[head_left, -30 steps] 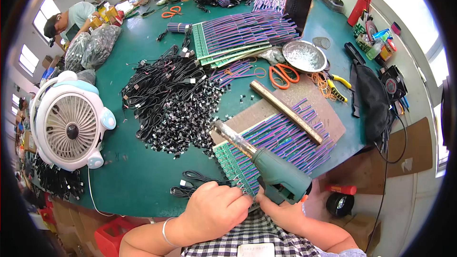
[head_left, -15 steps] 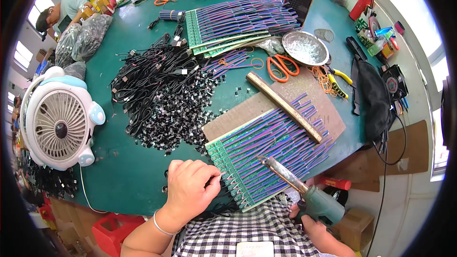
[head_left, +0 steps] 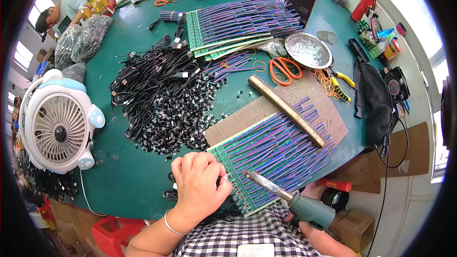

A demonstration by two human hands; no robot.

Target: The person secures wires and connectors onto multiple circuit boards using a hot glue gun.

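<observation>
My left hand (head_left: 202, 183) is closed in a pinch at the left edge of a green circuit board panel (head_left: 226, 164). Whatever lies between its fingertips is hidden. Blue and purple wires (head_left: 266, 150) fan out to the right from the panel. In my right hand (head_left: 308, 232), low at the right, is a green soldering gun (head_left: 312, 211). Its long metal nose points left, with the tip over the panel near my left fingers. A wooden bar (head_left: 285, 110) lies across the wires, on a brown board (head_left: 238, 126).
Black cables (head_left: 147, 76) and small black connectors (head_left: 176, 123) are heaped left of centre. Wired panels (head_left: 243, 19) are stacked at the back. Orange scissors (head_left: 285, 71), a metal dish (head_left: 308, 50) and yellow-handled pliers (head_left: 340, 85) sit at the right. A white fan (head_left: 59, 123) stands left.
My left hand has shifted slightly right and up along the panel's edge. The soldering gun's tip has moved left and down, closer to my left fingers.
</observation>
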